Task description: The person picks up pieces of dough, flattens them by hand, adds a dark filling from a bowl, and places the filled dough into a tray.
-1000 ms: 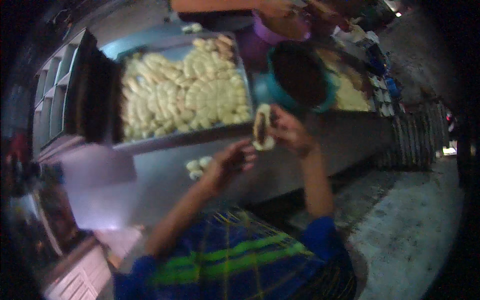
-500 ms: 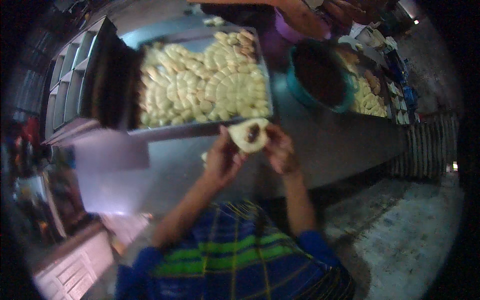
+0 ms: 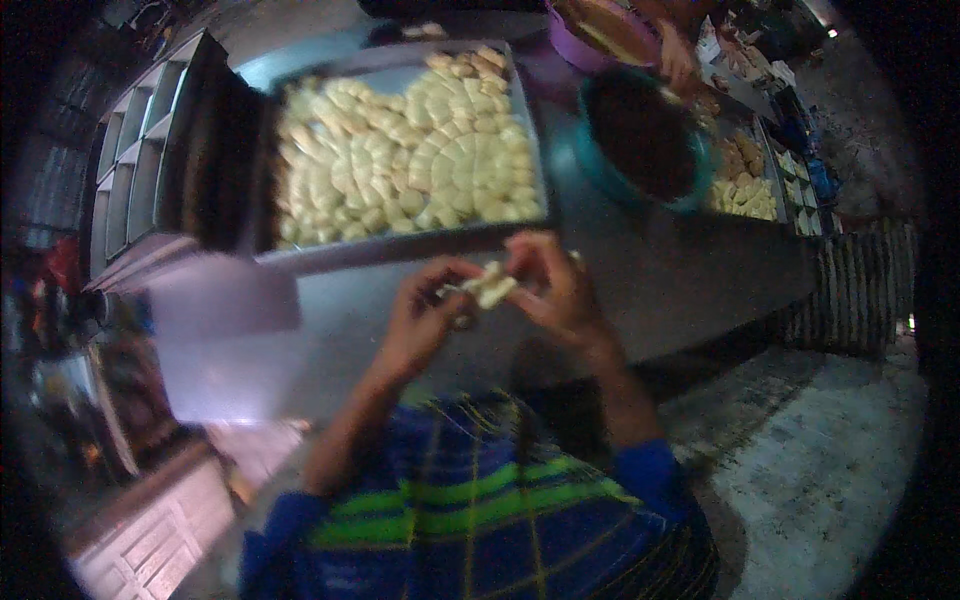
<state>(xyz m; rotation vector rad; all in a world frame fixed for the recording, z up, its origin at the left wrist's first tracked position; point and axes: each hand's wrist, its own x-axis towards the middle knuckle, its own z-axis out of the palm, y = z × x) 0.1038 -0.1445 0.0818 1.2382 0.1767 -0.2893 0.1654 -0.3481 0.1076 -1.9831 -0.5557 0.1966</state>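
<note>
Dough [image 3: 490, 287], spread open moments ago, now looks bunched, its dark filling hidden, so seemingly closing up. Left hand [image 3: 422, 312] and right hand [image 3: 556, 285] pinch it above the worktop [image 3: 690, 280], between near edge and tray [image 3: 400, 242].

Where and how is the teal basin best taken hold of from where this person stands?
Probably by the near-left rim of the teal basin, coming from the person's side: its round edge lies exposed there, while a co-worker's hand is close to the far rim.
</note>
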